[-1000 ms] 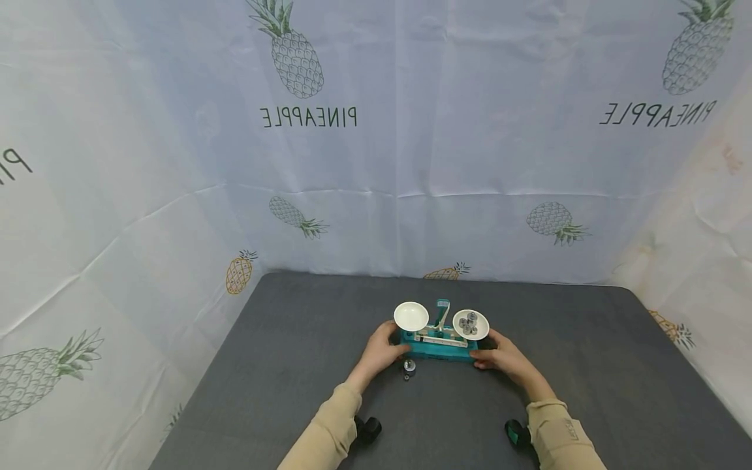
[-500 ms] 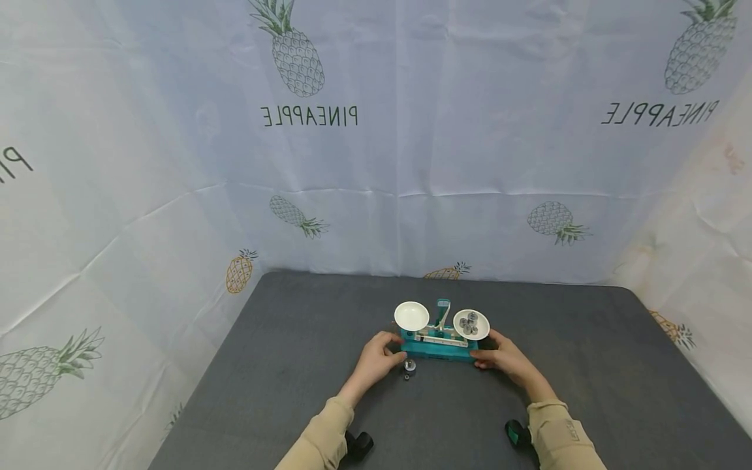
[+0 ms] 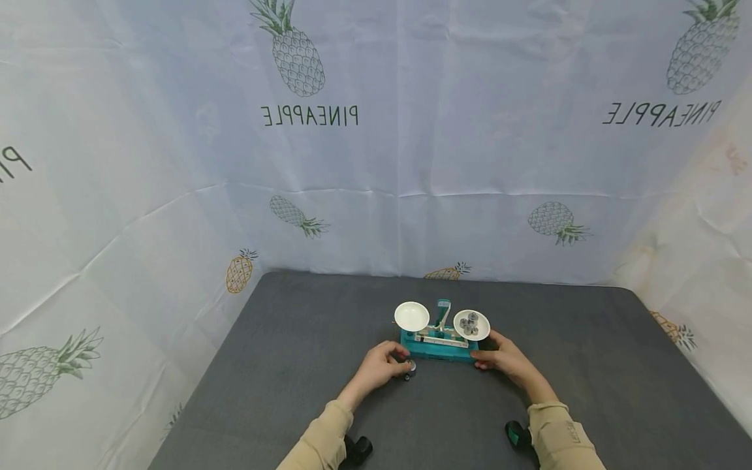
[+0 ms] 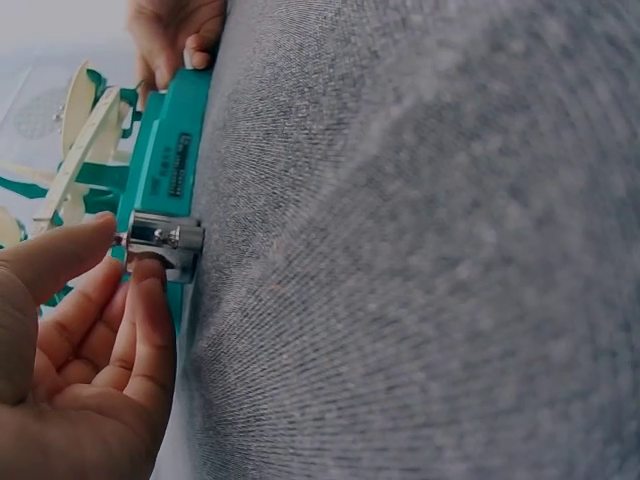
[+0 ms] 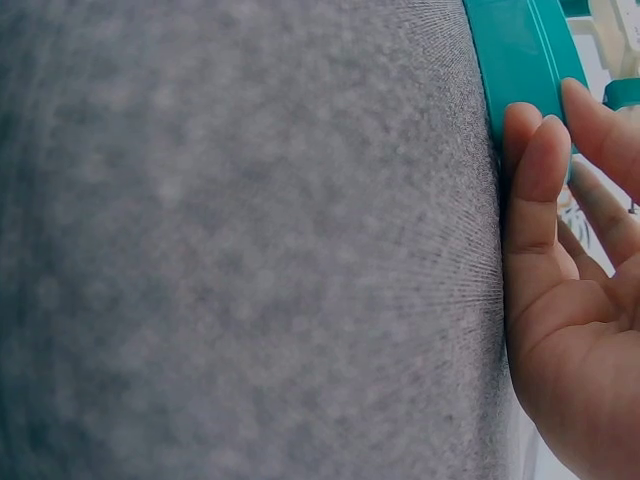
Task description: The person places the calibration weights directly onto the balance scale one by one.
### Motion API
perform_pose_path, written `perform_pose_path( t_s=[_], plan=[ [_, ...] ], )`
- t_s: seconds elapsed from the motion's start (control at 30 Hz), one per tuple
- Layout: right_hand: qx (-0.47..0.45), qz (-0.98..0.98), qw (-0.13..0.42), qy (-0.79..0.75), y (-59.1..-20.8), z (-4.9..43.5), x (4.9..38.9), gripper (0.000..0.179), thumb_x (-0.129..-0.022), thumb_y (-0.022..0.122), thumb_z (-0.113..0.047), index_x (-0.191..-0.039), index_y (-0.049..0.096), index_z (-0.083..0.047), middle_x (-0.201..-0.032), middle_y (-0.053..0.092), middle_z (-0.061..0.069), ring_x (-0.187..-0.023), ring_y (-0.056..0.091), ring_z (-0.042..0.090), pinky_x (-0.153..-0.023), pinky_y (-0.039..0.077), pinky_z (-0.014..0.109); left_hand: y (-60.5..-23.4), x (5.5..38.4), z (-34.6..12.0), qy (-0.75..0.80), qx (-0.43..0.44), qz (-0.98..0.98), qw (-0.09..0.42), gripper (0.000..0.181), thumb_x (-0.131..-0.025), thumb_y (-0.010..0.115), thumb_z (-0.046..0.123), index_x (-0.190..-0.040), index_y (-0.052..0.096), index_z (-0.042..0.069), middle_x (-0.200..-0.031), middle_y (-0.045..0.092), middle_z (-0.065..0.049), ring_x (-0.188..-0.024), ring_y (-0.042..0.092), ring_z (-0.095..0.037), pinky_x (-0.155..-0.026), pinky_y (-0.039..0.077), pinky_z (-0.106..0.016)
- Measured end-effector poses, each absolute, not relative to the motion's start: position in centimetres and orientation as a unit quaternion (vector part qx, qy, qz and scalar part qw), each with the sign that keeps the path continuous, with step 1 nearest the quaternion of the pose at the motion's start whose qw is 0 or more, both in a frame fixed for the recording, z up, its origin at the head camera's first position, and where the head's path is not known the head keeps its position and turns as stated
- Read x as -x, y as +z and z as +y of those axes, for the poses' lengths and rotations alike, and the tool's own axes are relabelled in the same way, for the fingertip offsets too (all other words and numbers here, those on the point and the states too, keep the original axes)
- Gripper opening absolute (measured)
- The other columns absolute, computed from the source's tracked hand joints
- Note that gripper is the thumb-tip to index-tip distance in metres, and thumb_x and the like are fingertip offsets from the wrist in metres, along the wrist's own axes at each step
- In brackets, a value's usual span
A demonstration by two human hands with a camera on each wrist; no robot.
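Note:
A teal balance scale (image 3: 440,350) stands on the dark table, its left white pan (image 3: 411,316) bare. Several metal weights (image 3: 470,322) sit in the right pan (image 3: 484,331). Just in front of the base, my left hand (image 3: 376,369) pinches the knob of a larger cylindrical weight (image 4: 180,258) between thumb and fingers. A tiny weight (image 3: 407,378) lies close by on the near side. My right hand (image 3: 506,360) grips the right end of the base, thumb on top and fingers along the side, as the right wrist view confirms with the teal base (image 5: 520,60).
Grey-black cloth covers the table (image 3: 446,418). A pale curtain (image 3: 376,150) printed with pineapples hangs behind it and along the sides. Dark wrist-worn devices (image 3: 358,450) show beneath both sleeves.
My left hand has let go of the scale's left end, drawn back, then moved right onto the larger weight. My right hand has kept its place on the base.

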State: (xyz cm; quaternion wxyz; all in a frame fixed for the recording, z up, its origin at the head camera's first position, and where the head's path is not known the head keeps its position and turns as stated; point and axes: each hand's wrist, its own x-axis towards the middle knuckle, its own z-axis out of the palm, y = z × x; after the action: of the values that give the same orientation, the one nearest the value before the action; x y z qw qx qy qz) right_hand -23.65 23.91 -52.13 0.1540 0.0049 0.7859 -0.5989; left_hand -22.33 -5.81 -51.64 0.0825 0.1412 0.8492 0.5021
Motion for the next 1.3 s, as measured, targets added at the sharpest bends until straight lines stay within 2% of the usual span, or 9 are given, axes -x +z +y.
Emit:
perform_pose_path(
  t_s=[0.3,0.53,0.73,0.93,1.3],
  plan=[
    [-0.001,0.788,0.154,-0.596,-52.14,23.96,23.67,0.085,-0.082,0.069,-0.013,-0.145,0.016,0.006,-0.104,0.054,0.019,-0.072,0.063,0.013,-0.065,0.054,0.028,-52.13,22.35,-5.83,0.512,-0.151,0.839,0.103,0.023,-0.076,0.075,0.016,-0.096,0.067,0.007,-0.092,0.061,-0.009,-0.060,0.050,-0.005,-0.051,0.039,-0.020],
    [-0.002,0.786,0.156,-0.598,-51.94,23.98,23.66,0.083,-0.082,0.069,-0.012,-0.145,0.017,0.005,-0.093,0.058,0.012,-0.071,0.063,0.013,-0.065,0.054,0.028,-52.22,22.39,-5.84,0.519,-0.160,0.832,0.113,0.025,-0.075,0.076,0.013,-0.097,0.067,0.006,-0.082,0.063,-0.008,-0.058,0.049,-0.006,-0.050,0.039,-0.020],
    [0.009,0.786,0.156,-0.599,-51.83,24.08,23.59,0.082,-0.083,0.068,-0.012,-0.144,0.016,0.007,-0.097,0.057,0.014,-0.073,0.063,0.014,-0.065,0.054,0.028,-52.19,22.44,-5.87,0.520,-0.162,0.830,0.119,0.026,-0.074,0.076,0.012,-0.098,0.067,0.006,-0.076,0.065,-0.007,-0.057,0.050,-0.005,-0.050,0.039,-0.019],
    [0.007,0.783,0.157,-0.602,-51.98,24.14,23.71,0.082,-0.083,0.068,-0.012,-0.144,0.017,0.006,-0.096,0.057,0.013,-0.073,0.063,0.014,-0.065,0.054,0.029,-52.20,22.44,-5.79,0.519,-0.164,0.831,0.115,0.025,-0.075,0.075,0.012,-0.098,0.067,0.005,-0.077,0.065,-0.007,-0.059,0.052,-0.004,-0.052,0.041,-0.019],
    [0.007,0.782,0.156,-0.603,-52.03,24.10,23.73,0.082,-0.083,0.068,-0.012,-0.144,0.017,0.006,-0.093,0.059,0.011,-0.072,0.063,0.013,-0.065,0.054,0.028,-52.23,22.47,-5.48,0.482,-0.180,0.854,0.075,0.021,-0.078,0.074,0.015,-0.096,0.069,0.005,-0.086,0.060,-0.007,-0.065,0.054,0.000,-0.054,0.045,-0.018]
  ],
)
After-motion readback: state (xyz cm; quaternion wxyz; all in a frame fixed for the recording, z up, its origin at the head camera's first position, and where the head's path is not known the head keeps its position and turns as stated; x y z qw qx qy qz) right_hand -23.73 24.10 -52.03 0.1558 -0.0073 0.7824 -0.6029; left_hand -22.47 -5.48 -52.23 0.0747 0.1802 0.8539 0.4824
